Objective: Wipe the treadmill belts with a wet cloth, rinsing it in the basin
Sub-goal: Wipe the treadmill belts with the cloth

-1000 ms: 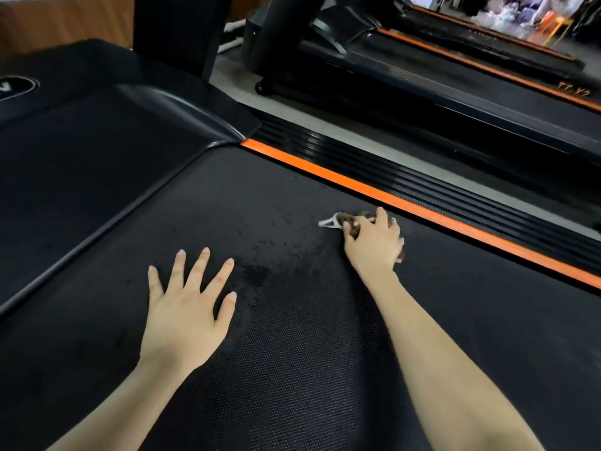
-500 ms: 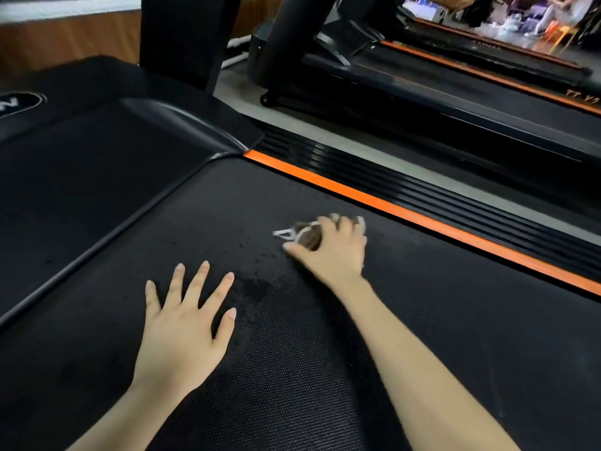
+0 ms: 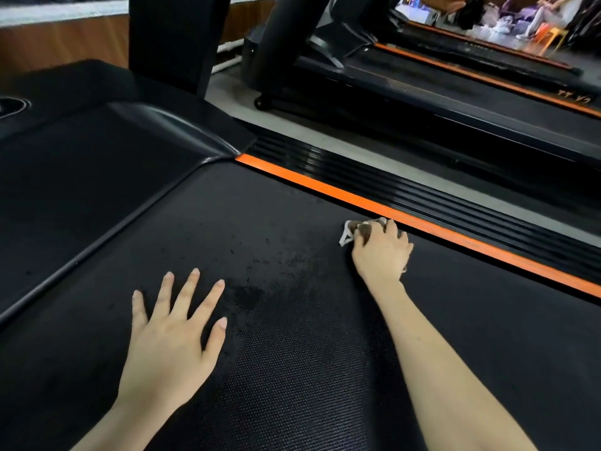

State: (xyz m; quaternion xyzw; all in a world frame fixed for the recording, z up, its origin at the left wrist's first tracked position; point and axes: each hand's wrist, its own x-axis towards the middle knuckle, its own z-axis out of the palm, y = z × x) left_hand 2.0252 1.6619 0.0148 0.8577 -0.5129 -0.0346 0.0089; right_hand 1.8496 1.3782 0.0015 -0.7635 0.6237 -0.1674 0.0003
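Note:
The black textured treadmill belt (image 3: 292, 369) fills the lower view, with a darker wet patch (image 3: 257, 288) between my hands. My right hand (image 3: 382, 252) grips a small bunched cloth (image 3: 353, 231), brown and white, and presses it on the belt close to the orange side strip (image 3: 406, 213). Most of the cloth is hidden under my fingers. My left hand (image 3: 172, 340) lies flat on the belt with fingers spread, holding nothing.
A black motor cover (image 3: 97, 164) and an upright post (image 3: 169, 37) stand at the belt's far end. A ribbed black side rail (image 3: 455, 196) runs beyond the orange strip. A second treadmill (image 3: 455, 92) stands to the right across a strip of grey floor. No basin is in view.
My right hand swept the cloth left across the belt, then back right toward the orange strip. My left hand stayed flat in place.

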